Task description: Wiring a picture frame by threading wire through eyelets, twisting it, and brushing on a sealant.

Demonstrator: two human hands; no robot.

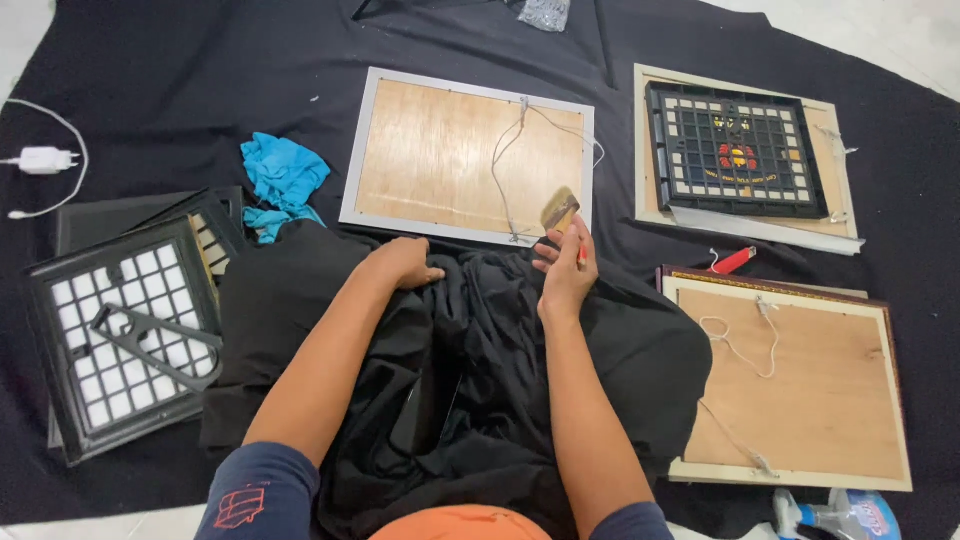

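Near the centre of the frame the right hand [566, 272] has its fingers closed around a small paintbrush [561, 212] with a red handle, its pale bristles pointing up and left, touching or just over the lower right corner of a silver-edged picture frame [467, 156]. That frame lies face down in the upper middle, showing its plywood back and a loose hanging cord [512, 170].

The left hand [403, 263] rests just left of the right one, fingers curled down onto a bunched black cloth [470, 350] that covers the lap; whether it pinches the cloth I cannot tell.

Everything lies on a larger black sheet [180, 80] spread over the floor. At the upper right, a pale frame [745, 150] lies flat like a shallow tray and carries a black grid panel [735, 150] with a small red and yellow picture at its middle. Below it, at the lower right, another frame [795, 390] lies face down with its cord across the plywood, and a red-handled tool [735, 261] peeks out just above it.

At the left, a black grid frame [125, 335] with white squares has a black bracket [155, 345] lying on top of it. A crumpled blue rag [282, 185] sits between this and the silver-edged frame. A white charger [42, 160] with its cable is at the far upper left, and a spray bottle [835, 515] shows at the bottom right edge.
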